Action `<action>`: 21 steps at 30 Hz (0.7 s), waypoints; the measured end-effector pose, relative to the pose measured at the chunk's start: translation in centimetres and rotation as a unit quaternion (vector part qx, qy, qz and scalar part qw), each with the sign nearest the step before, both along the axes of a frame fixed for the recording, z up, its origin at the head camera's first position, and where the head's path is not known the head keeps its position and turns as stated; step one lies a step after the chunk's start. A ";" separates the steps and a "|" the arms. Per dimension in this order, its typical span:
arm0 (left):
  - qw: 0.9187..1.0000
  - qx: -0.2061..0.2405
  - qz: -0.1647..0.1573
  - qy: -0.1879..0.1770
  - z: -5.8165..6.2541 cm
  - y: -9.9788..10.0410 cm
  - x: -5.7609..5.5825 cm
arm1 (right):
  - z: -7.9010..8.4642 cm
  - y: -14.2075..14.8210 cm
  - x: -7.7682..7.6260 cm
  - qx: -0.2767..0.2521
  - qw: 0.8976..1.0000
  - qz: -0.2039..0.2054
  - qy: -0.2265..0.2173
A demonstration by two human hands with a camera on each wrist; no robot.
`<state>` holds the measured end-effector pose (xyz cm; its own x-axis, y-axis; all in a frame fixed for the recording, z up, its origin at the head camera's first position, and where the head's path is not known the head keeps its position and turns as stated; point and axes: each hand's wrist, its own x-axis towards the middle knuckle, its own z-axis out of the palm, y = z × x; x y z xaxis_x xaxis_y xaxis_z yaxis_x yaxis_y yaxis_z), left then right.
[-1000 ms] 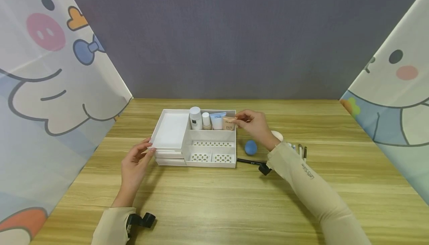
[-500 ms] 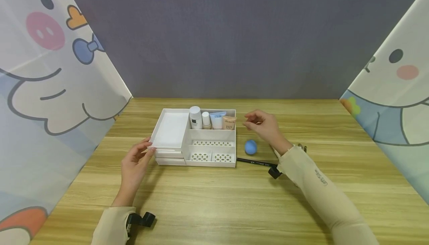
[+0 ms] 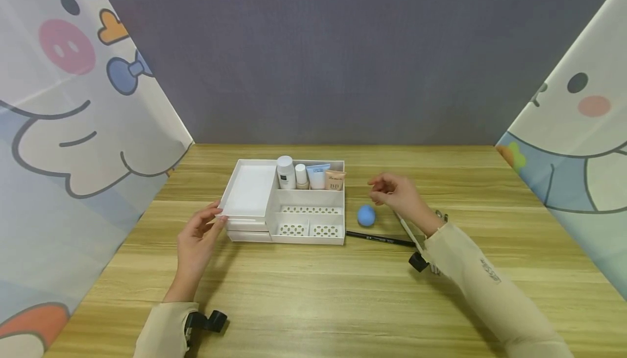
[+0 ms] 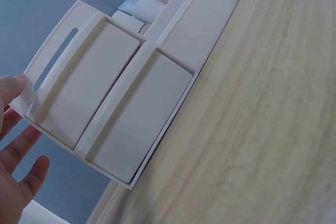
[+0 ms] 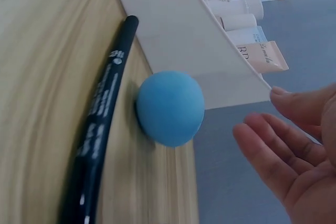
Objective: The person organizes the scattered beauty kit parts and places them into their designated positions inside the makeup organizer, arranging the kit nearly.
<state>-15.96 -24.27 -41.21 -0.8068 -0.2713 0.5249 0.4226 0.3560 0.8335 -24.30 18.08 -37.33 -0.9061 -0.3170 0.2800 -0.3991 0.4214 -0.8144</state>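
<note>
A white desktop organizer [image 3: 313, 240] with two front drawers stands on the wooden table. My left hand [image 3: 196, 244] grips its front left corner, thumb on the front edge and fingers along the side. In the back compartment stand a white bottle [image 3: 286, 174], a smaller white-capped bottle [image 3: 301, 177], a blue-and-white tube [image 3: 318, 177] and a peach BB cream tube [image 3: 335, 180]. To the right of the organizer my right hand [image 3: 403, 199] hovers with loosely bent fingers and nothing in them. Just below its fingertips lies a blue makeup sponge [image 5: 170, 108].
A black pen-like stick [image 5: 105, 108] lies beside the organizer's front right corner. Under the right forearm are a slim pale stick [image 3: 409, 232] and several brush ends [image 3: 441, 215], partly hidden. Printed cloth panels [image 3: 553, 184] flank the table, and a grey wall [image 3: 343, 59] closes the back.
My right hand has let go of the peach BB cream tube, which stays in the back compartment, and has moved right and nearer to me. The left hand has not moved.
</note>
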 end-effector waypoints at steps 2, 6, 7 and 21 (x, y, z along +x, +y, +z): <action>1.000 -0.001 0.001 0.000 0.0 0.0 0.0 | -0.1 0.4 0.2 0.012 1.000 0.008 -0.014; 1.000 0.003 0.000 0.000 0.0 0.0 0.0 | -0.5 1.2 0.3 0.037 0.999 0.028 -0.028; 1.000 0.004 0.000 0.000 0.0 0.0 0.0 | -0.6 1.4 0.3 0.043 0.998 0.034 -0.030; 1.000 0.008 0.000 -0.006 0.1 0.1 0.0 | -1.1 3.3 1.0 0.079 0.980 0.102 -0.150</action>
